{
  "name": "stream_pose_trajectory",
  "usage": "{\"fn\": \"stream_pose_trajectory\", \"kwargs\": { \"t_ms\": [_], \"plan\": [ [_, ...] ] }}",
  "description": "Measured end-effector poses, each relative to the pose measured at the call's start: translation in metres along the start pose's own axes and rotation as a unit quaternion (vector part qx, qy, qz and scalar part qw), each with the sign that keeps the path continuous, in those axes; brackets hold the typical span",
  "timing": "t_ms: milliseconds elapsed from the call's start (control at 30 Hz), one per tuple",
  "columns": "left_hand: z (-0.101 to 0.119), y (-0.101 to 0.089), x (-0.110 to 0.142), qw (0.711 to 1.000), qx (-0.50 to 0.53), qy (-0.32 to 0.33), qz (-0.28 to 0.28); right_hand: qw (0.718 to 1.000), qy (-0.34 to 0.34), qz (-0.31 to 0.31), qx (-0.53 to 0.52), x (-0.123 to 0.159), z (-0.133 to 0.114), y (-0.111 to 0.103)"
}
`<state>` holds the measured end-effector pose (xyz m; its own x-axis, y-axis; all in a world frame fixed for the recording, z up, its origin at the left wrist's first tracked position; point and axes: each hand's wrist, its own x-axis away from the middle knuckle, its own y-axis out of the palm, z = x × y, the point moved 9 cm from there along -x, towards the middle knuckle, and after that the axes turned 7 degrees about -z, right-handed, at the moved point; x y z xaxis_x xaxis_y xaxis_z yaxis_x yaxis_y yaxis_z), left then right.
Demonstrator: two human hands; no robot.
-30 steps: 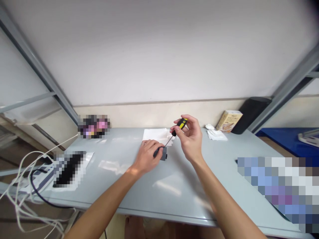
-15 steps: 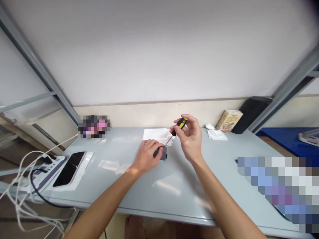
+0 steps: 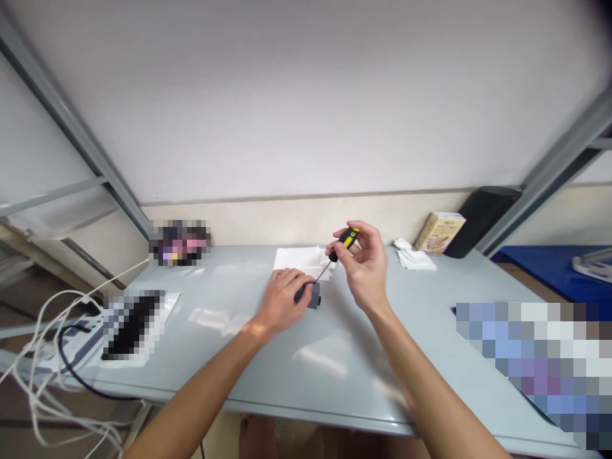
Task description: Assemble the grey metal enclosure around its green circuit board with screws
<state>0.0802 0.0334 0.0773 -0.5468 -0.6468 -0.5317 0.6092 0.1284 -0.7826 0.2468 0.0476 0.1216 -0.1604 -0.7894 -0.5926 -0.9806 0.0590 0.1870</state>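
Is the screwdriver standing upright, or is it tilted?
Tilted: the screwdriver slants in the right hand, handle up, with its shaft running down toward the grey device.

There are two hands (image 3: 285, 298), one yellow-and-black screwdriver (image 3: 347, 239), one small grey device (image 3: 313, 296), one carton (image 3: 440, 233), one black cylinder (image 3: 482, 220), one power strip (image 3: 79, 341) and one worktop (image 3: 229, 363).

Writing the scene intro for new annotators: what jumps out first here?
The yellow-and-black screwdriver, slanting down from the right hand at mid-desk, its tip at the small grey device under the left hand. Next, the tangle of white cables at the desk's left end and the tall black cylinder at the back right.
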Motion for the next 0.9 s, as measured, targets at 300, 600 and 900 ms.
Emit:
{"fn": "stream_pose_trajectory", "kwargs": {
  "t_ms": [300,600,900],
  "plan": [
    [-0.0006,0.0005,-0.0003,1.000,0.001,-0.005,-0.004,1.000,-0.006,-0.002,0.017,-0.0003,0.0003,0.0004],
    [-0.0003,0.0007,0.0004,1.000,0.002,-0.002,-0.005,1.000,-0.004,0.000,0.001,-0.0006,0.0003,-0.0001],
    [0.0000,0.0006,0.0005,1.000,0.002,0.004,-0.004,1.000,-0.004,-0.004,-0.002,-0.0007,-0.0010,0.0025]
  ]
}}
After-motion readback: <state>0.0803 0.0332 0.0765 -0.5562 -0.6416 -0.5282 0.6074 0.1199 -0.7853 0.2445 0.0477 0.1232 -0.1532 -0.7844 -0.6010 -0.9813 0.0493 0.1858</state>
